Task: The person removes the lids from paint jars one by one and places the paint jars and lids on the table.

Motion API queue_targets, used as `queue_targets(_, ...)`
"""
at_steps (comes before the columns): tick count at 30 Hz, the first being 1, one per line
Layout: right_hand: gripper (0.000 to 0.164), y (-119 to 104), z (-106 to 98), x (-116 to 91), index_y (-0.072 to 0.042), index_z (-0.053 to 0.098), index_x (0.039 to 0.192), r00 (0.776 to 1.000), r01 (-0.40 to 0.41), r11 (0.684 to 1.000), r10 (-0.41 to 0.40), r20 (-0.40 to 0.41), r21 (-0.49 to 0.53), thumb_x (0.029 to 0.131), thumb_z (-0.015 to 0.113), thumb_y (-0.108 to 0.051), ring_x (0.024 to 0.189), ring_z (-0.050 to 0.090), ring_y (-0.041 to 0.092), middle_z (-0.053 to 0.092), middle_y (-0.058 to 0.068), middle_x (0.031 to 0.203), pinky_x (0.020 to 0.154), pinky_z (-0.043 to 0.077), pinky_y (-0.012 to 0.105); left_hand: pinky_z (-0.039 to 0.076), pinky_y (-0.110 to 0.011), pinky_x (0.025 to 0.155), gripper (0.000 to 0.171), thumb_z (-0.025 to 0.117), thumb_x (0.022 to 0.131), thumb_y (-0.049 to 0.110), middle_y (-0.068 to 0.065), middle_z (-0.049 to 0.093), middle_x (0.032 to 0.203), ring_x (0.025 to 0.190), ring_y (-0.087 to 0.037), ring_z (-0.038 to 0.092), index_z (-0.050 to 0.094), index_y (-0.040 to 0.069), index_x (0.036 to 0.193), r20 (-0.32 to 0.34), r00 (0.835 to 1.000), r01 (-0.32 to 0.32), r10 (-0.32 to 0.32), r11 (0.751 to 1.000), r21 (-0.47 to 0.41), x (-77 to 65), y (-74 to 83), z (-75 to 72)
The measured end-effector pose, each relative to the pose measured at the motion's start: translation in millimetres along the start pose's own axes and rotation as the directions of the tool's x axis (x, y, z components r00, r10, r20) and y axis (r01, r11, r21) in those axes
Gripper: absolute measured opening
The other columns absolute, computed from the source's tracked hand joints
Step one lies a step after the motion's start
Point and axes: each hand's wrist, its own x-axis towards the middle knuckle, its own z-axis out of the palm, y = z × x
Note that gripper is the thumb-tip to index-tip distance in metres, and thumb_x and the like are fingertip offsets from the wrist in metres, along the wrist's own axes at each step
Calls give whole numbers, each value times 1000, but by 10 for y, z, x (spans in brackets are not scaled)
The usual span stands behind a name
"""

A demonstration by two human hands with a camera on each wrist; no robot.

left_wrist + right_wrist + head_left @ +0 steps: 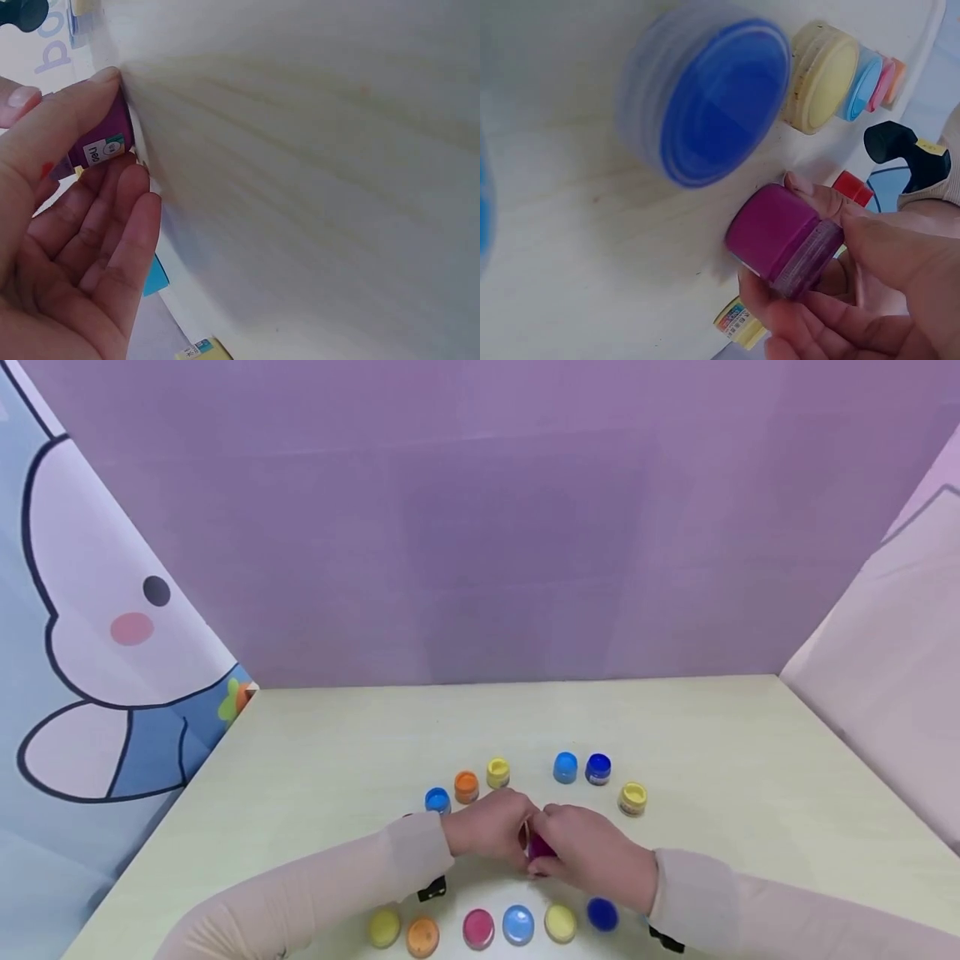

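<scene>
A small purple paint jar (pixel 540 847) is between both hands near the middle of the table, tilted on its side in the right wrist view. My left hand (pixel 491 828) pinches the jar's body between thumb and fingers, and its label shows in the left wrist view. The right hand (pixel 600 853) has its fingers and thumb around the clear-rimmed lid end (pixel 810 259). In the head view, the hands hide most of the jar. The jar is close over the tabletop.
Behind the hands stand open paint jars: blue (pixel 438 801), orange (pixel 466 787), yellow (pixel 498 772), light blue (pixel 566 767), dark blue (pixel 597 768) and another yellow (pixel 632 798). Several round lids, among them a pink lid (pixel 478 929) and dark blue lid (pixel 602 914), lie along the front.
</scene>
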Motion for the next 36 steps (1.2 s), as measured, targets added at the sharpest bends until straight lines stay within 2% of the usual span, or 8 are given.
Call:
queue_targets(7,14,1,-15,20,-13,60,86,996,66,995,-61,60,-75,78,70,-18,66,46,-1,53,-9,76,61,42,15,43,-16,57,29,82,62,17,15,56,66,60,-2,51,68,17,87,2,1000,-19,20,999,-41,10,2,-15)
queue_targets(17,11,15,14,-20,-15,63,88,991,108,994,-105,84,-36,79,69,-15,70,47,-3,55,-12,79,64,42,13,42,-18,56,31,83,61,20,13,56,64,59,-4,49,68,19,89,15,1000,10,-9,999,-53,-34,9,27)
queue_targets(25,12,71,-19,-7,-16,62,88,980,185,981,-181,79,-49,79,68,-9,71,47,-2,54,-11,80,65,40,12,43,-17,57,31,82,61,20,16,57,65,59,-1,50,69,20,89,-18,998,-61,60,996,-64,-12,-26,-15)
queue_targets(31,21,96,-21,-28,-15,62,95,958,273,962,-274,83,16,80,64,1,80,49,-2,56,-9,88,71,39,10,43,-16,59,24,81,63,15,18,58,66,60,0,52,69,21,83,-15,995,-100,99,989,-113,-3,-45,-19)
queue_targets(34,15,71,-8,-40,-16,60,91,967,250,967,-252,49,45,82,64,-5,76,48,-1,54,-10,85,68,40,11,43,-16,60,24,81,64,16,18,58,67,61,1,52,69,21,84,-11,995,-98,97,991,-90,-4,-32,-14)
queue_targets(36,8,38,-3,-47,-16,58,89,980,196,980,-197,22,36,84,64,-15,70,46,0,52,-11,80,64,40,13,43,-15,59,23,80,65,18,17,57,66,61,0,51,68,21,85,-11,996,-88,87,995,-49,-12,-17,-7)
